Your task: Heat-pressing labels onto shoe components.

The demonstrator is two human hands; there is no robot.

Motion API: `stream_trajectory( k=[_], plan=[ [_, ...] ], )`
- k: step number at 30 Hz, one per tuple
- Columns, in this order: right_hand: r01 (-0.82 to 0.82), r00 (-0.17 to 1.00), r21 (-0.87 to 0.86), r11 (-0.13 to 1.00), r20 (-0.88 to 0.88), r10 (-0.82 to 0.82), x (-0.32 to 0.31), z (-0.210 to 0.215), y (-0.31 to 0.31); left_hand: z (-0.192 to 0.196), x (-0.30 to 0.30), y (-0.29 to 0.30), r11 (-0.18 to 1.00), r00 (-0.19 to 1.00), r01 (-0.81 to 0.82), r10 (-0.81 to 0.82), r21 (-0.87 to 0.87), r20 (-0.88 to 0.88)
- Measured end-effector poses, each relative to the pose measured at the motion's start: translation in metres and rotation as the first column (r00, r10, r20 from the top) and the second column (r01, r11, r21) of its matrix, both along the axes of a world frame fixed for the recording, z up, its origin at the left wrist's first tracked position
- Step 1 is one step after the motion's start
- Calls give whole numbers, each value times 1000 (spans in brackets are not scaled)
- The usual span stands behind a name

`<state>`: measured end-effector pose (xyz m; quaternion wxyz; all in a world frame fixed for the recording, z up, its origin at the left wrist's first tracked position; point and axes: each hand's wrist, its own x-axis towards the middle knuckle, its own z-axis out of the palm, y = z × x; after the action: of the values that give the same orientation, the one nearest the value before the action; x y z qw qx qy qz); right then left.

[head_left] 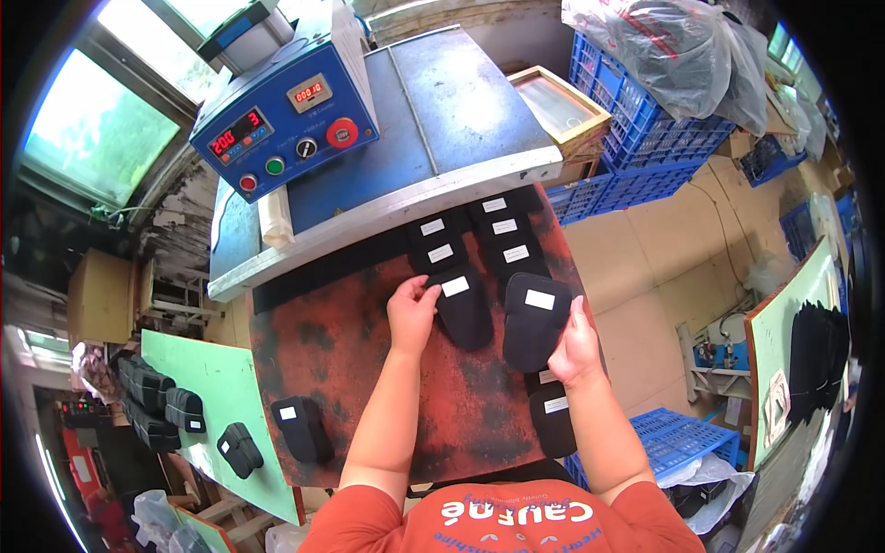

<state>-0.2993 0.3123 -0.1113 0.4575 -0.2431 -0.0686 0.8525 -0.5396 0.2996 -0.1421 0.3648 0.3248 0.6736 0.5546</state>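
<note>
My left hand (412,318) pinches the upper left edge of a black padded fabric piece (468,324), beside its white label (454,286). This piece tapers toward me over the red-and-black worn tabletop (369,405). In my right hand (578,348) is another black fabric pad (529,339), gripped at its right edge, its white label facing up. Beyond my hands, several labelled black pieces (516,253) lie in two columns running under the press edge. More pads (555,424) lie below my right hand, partly overlapped, and one pad (300,431) sits at the table's near left.
A blue heat press with a control box (286,101) stands at the far side, its metal edge (387,217) over the table. Blue crates (636,120) are stacked at the far right. Green boards flank me, the left one (221,369) bearing black pouches (157,401).
</note>
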Motion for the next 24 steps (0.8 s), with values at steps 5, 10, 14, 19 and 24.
stream_trajectory(
  k=[5, 10, 14, 19, 24],
  plan=[
    [20, 989, -8, 1000, 146, -19, -15, -9, -14, 7, 30, -15, 981, 974, 132, -101, 143, -204],
    [-66, 998, -87, 994, -4, 65, -28, 1, -26, 18, 58, -46, 980, 980, 196, -197, 46, 12],
    [-43, 999, -107, 993, 5, 44, -26, 0, -33, 34, 71, -54, 965, 899, 220, -144, 141, -413],
    [7, 998, -103, 995, 62, -1, -25, -3, -41, 18, 72, -58, 973, 962, 141, -90, 185, -258],
    [97, 993, -84, 992, 81, -91, -3, -6, -40, -4, 46, -54, 998, 985, -63, 60, 12, 159]
  ],
)
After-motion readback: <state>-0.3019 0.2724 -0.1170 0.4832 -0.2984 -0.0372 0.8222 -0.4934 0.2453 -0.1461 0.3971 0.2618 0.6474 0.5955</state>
